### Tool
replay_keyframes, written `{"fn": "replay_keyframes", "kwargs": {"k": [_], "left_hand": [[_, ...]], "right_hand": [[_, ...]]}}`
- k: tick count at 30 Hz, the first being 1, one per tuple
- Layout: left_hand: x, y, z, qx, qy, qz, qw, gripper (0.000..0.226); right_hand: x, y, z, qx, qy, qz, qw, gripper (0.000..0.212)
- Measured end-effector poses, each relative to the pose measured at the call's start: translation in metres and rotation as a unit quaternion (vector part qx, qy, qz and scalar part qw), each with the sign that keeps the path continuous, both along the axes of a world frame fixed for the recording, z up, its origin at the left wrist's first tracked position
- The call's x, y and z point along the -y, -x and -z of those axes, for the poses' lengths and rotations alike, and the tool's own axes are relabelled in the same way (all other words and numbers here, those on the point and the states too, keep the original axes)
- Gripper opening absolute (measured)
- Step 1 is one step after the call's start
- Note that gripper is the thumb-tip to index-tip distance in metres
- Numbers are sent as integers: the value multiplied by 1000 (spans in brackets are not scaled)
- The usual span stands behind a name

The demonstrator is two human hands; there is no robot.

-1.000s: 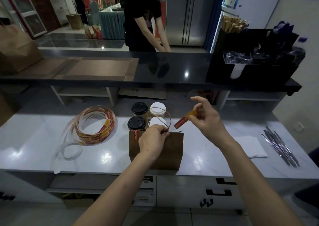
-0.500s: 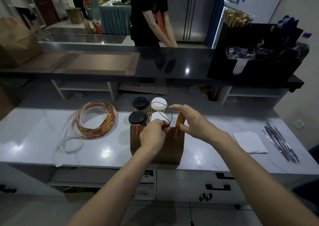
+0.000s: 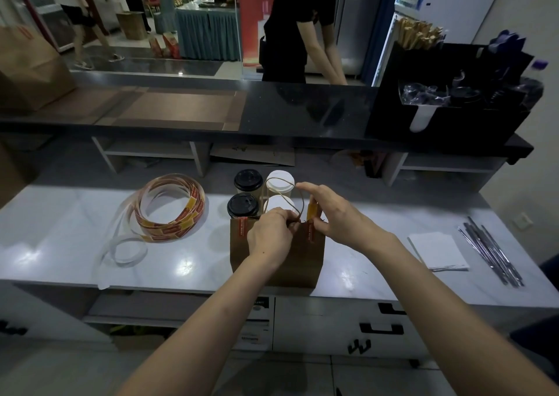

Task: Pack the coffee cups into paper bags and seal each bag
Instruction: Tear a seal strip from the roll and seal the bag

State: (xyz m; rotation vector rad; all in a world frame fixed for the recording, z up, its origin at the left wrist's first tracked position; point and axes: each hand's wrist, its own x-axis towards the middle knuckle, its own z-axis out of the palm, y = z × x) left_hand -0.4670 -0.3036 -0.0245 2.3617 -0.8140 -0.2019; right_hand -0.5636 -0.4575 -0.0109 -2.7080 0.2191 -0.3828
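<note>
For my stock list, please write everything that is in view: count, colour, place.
kraft paper bag: one, brown, counter front
black-lidded paper cups: two, behind bag, left
white-lidded paper cups: two, behind bag, right
coiled sticker tape: one, red-yellow, counter left
paper napkin stack: one, white, counter right
thin metallic sticks: several, silver, far right
seal sticker strips: two, red-yellow, bag's top edge
left hand: one, pinches bag top
right hand: one, pinches right strip

A white paper stack (image 3: 438,251) lies beside silvery sticks (image 3: 490,254); a black organizer (image 3: 393,108) stands on the dark counter (image 3: 302,112).
</note>
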Motion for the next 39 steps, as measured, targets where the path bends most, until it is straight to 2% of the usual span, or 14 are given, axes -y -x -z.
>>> {"fn": "replay_keyframes", "kwargs": {"k": [9,15,22,24,29,32,39], "left_hand": [[0,2,-1,5,-3,4,1000,24],[-1,3,1,14,4,5,1000,24],[-2,3,2,19,8,8,1000,23],[-2,3,1,26,6,10,1000,24],[-2,5,0,26,3,11,1000,28],[-3,4,2,25,6,13,1000,26],[-3,2,2,33,-10,20,999,25]], "right_hand": [[1,3,12,18,-8,0,1000,102],[-2,9,19,-2,-30,16,999,113],[-2,11,27,11,-72,43,996,115],[-3,14,27,23,-74,55,996,107],[-1,20,32,68,-39,50,996,53],[1,21,36,73,-20,49,996,30],[-1,18,37,63,-53,56,995,21]]}}
